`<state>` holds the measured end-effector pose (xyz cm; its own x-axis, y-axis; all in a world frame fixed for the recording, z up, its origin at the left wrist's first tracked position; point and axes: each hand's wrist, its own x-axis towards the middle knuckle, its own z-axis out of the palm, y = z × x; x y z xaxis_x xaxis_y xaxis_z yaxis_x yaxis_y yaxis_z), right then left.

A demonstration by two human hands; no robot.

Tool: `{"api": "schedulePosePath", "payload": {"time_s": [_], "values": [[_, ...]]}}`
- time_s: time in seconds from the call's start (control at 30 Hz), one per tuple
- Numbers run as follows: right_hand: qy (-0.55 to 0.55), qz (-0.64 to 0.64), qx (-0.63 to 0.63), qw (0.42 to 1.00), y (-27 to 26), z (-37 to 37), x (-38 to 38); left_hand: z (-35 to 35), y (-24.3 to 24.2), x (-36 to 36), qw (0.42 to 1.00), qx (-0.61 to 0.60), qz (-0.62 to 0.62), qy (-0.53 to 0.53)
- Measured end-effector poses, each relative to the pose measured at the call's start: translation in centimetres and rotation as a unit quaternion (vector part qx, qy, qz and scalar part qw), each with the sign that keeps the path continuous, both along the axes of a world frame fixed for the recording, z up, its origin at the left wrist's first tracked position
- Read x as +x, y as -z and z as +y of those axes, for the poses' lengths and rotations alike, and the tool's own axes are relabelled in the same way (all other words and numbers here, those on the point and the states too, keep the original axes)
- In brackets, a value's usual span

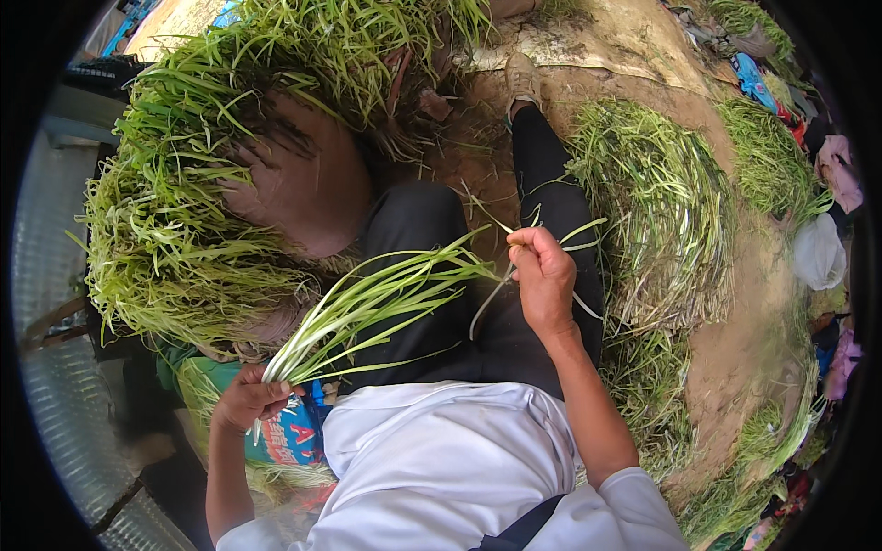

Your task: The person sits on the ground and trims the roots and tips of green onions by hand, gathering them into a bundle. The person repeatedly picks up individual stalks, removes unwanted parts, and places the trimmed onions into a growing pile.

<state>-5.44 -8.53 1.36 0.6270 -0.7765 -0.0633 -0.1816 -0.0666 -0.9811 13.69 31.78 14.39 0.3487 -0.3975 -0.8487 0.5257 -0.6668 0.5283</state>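
Observation:
My left hand (256, 398) grips a bunch of long green leafy stalks (372, 310), like garlic chives, by their white lower ends. The leaves fan out across my dark-trousered knee towards the right. Thumb and fingertips of my right hand (544, 279) are pinched on a few thin pale leaves or stalks (582, 237), which stick out on both sides of the fist. My right hand is above my other thigh, close to the leaf tips of the bunch.
Large heaps of the same greens (186, 227) rise at the left around a brown rounded surface (310, 172). Another pile (654, 220) lies on the earth floor right of my leg. A blue printed bag (286, 434) is by my left hip. A white plastic bag (820, 251) lies far right.

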Motion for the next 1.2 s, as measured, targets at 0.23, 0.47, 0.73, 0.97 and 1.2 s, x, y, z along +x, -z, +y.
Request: {"api": "schedulePosePath", "payload": {"time_s": [0.23, 0.47, 0.73, 0.97, 1.2], "values": [[-0.191, -0.014, -0.294, 0.936, -3.0, 3.9, 2.3, -1.6, -0.5, 0.2, 1.000, -0.005, 0.010, 0.026], [-0.172, -0.023, -0.205, 0.963, -1.0, 4.1, 2.7, -1.4, -0.5, -0.1, 0.999, -0.005, 0.028, 0.018], [0.002, -0.006, 0.178, 0.984, 0.5, 1.7, 1.1, -1.3, -0.2, -0.5, 0.999, -0.012, 0.027, 0.039], [-0.097, 0.036, -0.167, 0.980, -4.7, 0.1, 2.6, -3.8, -2.6, -1.7, 0.977, 0.045, -0.110, 0.177], [-0.345, -0.006, -0.304, 0.888, -10.2, 3.5, 8.3, -4.9, -4.1, -2.5, 0.951, 0.059, -0.199, 0.231]]}}
